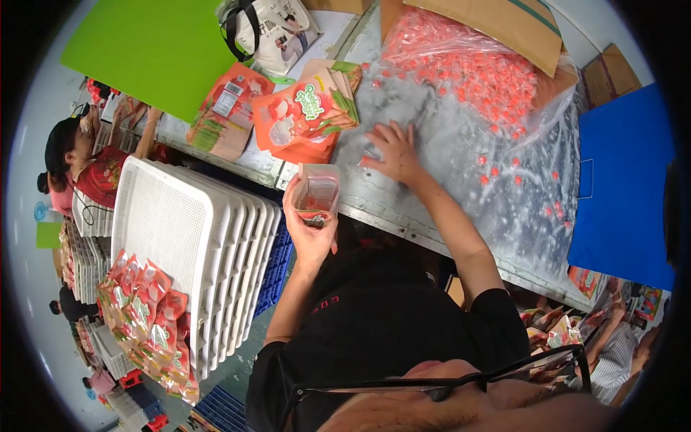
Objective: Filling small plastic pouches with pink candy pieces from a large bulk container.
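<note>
Worktop (403, 216): a grey metal surface running from the upper centre of the frame down to the right, under a clear plastic sheet.
Stacked trays (194, 252): white perforated trays standing on edge at the left centre, just left of your left forearm.
Green board (151, 50): a flat bright green sheet at the upper left, lying past the worktop's far edge.
Blue board (622, 180): a flat blue sheet at the right of the frame, beside the sweets.
Bag of sweets (475, 72): a big clear plastic bag, upper centre to right, spilling small red-and-white wrapped sweets across the worktop.
Printed pouches (306, 115): a fanned pile of orange and green pouches, upper centre, lying on the worktop just left of your right hand.
Filled pouches (147, 317): a row of the same kind of pouches leaning against the trays at the lower left.
Right hand (392, 151): your palm is down on the worktop at the centre, fingers spread and released over a few loose sweets; I cannot tell whether any is pinched.
Left hand (309, 230): your fingers are grasping the open pouch from below, near the worktop's near edge.
Open pouch (317, 196): held upright at the centre with its mouth open towards you, a little red showing inside at the bottom.
</note>
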{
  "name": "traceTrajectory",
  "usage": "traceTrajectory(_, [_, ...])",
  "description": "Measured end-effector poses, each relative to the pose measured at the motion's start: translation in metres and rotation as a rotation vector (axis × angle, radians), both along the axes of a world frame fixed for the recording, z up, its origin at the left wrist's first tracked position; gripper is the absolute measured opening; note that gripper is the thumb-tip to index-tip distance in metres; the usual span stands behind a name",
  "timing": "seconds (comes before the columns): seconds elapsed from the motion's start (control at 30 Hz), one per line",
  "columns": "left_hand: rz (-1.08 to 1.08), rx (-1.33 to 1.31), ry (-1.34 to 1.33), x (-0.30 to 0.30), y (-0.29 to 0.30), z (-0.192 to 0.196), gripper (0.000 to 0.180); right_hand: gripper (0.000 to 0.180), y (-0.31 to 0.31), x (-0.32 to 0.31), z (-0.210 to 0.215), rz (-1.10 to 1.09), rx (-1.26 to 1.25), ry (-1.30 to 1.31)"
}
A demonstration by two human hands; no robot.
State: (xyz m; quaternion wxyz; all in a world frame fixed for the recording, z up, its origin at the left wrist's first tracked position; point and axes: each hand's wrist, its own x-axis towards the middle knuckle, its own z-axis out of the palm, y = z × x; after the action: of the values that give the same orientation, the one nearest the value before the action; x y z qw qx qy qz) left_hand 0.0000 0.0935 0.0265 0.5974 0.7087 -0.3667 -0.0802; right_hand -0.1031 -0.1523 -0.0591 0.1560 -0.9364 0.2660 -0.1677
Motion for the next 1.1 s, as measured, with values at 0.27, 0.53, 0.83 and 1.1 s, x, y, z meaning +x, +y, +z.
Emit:
traceTrajectory(0.27, [-0.144,-0.221,-0.314,0.003,-0.007,0.0,0.078,0.02,0.028,0.013,-0.028,0.143,-0.167,-0.148])
traceTrajectory(0.53, [-0.149,-0.175,-0.062,-0.017,-0.042,-0.014,0.083,0.009,0.003,0.003,-0.021,-0.284,0.549,-0.8])
traceTrajectory(0.83, [-0.229,0.056,-0.336,-0.044,-0.074,-0.007,0.093,0.011,0.042,-0.024,0.111,-0.286,1.021,-1.324])
traceTrajectory(1.1, [-0.216,-0.015,-0.393,-0.05,-0.087,-0.014,0.088,0.014,0.068,-0.042,0.11,-0.123,0.439,-0.993])
